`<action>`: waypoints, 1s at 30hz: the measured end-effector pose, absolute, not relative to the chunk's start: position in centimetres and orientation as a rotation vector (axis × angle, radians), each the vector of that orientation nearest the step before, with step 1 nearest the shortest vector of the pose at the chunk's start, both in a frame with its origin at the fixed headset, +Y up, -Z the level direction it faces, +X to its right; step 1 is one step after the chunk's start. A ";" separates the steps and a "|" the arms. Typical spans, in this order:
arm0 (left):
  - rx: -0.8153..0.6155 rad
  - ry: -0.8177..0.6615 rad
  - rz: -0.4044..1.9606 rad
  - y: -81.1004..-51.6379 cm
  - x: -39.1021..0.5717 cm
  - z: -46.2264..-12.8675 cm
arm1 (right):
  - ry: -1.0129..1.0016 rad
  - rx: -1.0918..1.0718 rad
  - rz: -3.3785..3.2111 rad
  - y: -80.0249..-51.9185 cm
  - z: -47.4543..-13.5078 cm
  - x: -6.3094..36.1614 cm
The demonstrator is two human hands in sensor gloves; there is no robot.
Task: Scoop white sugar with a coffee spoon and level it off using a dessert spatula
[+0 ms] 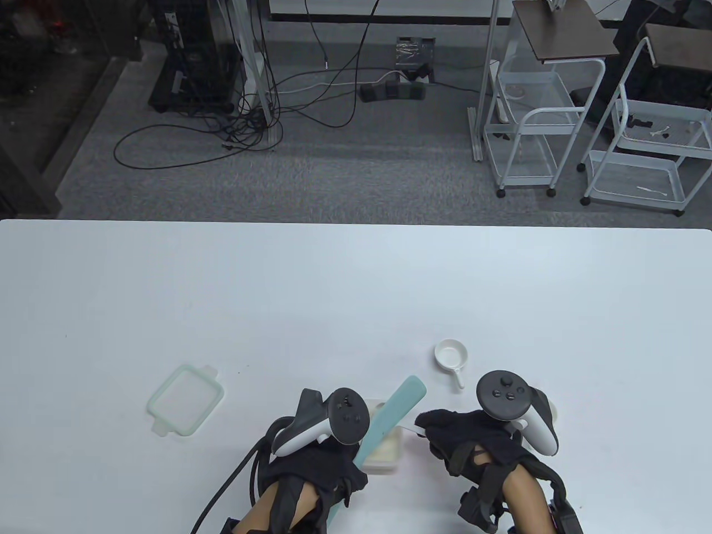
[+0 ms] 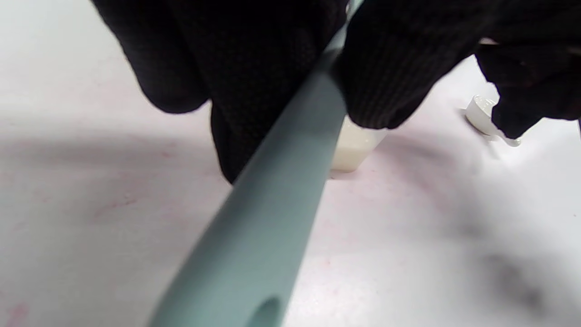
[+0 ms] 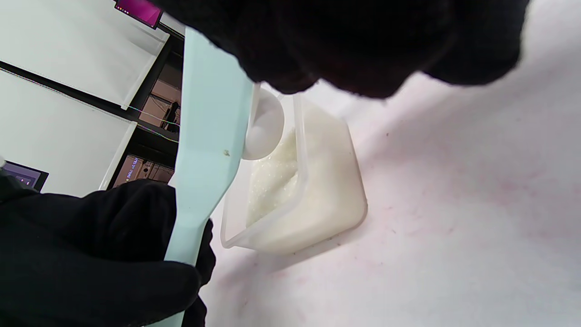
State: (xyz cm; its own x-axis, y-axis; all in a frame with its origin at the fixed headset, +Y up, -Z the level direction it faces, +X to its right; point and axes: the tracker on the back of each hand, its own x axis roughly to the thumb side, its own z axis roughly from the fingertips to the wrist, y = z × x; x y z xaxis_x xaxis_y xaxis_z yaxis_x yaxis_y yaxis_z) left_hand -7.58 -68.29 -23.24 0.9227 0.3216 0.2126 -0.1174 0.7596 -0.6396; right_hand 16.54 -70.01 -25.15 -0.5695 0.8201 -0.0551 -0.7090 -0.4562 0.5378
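Observation:
My left hand grips the handle of a pale teal dessert spatula; the blade slants up and right over an open clear container of white sugar. My right hand pinches a white coffee spoon, whose handle shows beside the container. In the right wrist view the spoon's bowl hangs over the container, with the spatula blade against its edge. I cannot tell whether the spoon holds sugar. In the left wrist view my fingers wrap the spatula handle.
A small white dish with a short handle stands just beyond my right hand; it also shows in the left wrist view. The container's lid, with a pale green rim, lies to the left. The white table stretches far beyond.

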 end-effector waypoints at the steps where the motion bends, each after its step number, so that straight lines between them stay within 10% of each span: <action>1: -0.669 -0.320 0.242 -68.3 -7.6 -23.2 | 0.645 0.265 2.089 -70.0 -25.1 16.5; 30: -0.667 -0.238 0.141 -68.3 -8.9 -24.0 | 0.689 0.255 2.034 -70.2 -25.2 16.9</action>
State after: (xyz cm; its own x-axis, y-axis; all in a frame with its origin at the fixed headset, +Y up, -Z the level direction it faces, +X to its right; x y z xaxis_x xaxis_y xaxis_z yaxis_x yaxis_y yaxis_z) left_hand -8.91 -68.31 -23.98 0.9634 0.2048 0.1728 -0.0528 0.7775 -0.6267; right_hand 16.89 -70.18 -25.16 -0.5362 0.8391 -0.0914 -0.7221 -0.4000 0.5644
